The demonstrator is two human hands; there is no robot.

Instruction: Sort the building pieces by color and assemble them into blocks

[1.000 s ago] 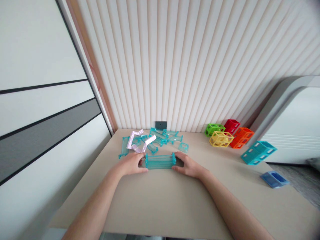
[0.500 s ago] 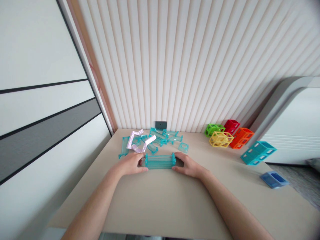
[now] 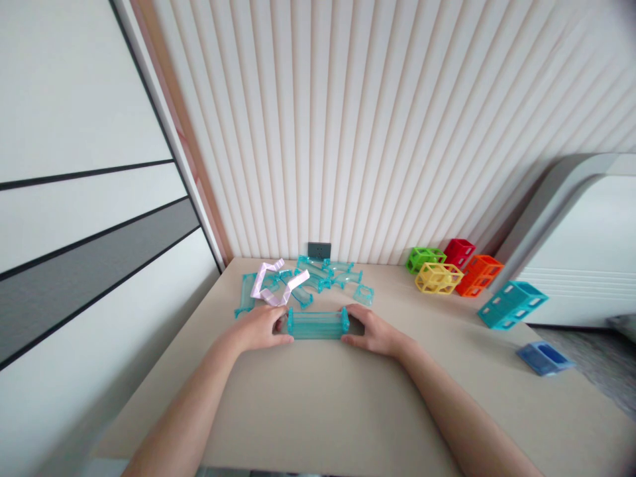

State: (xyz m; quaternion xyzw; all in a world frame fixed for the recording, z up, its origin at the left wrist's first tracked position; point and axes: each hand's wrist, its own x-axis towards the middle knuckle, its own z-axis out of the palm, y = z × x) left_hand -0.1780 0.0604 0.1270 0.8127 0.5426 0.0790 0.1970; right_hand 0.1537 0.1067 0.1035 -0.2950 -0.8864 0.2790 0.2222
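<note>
A straight clear teal track piece [image 3: 318, 324] lies flat on the beige table [image 3: 318, 404], held at both ends. My left hand [image 3: 261, 328] grips its left end with thumb and fingers closed around it. Its right end is pinched by my right hand [image 3: 373, 329] in the same way. Just behind the piece lies a pile of more teal track pieces [image 3: 318, 275], with a pale pink curved piece [image 3: 271, 283] resting on top of them at the left.
Hollow frame blocks stand at the back right: green [image 3: 424, 258], yellow [image 3: 439, 277], red [image 3: 460, 251], orange [image 3: 479, 274], and a long teal one [image 3: 513, 304]. A blue block [image 3: 545, 357] sits near the right edge. A dark wall socket [image 3: 318, 250] sits on the ribbed wall.
</note>
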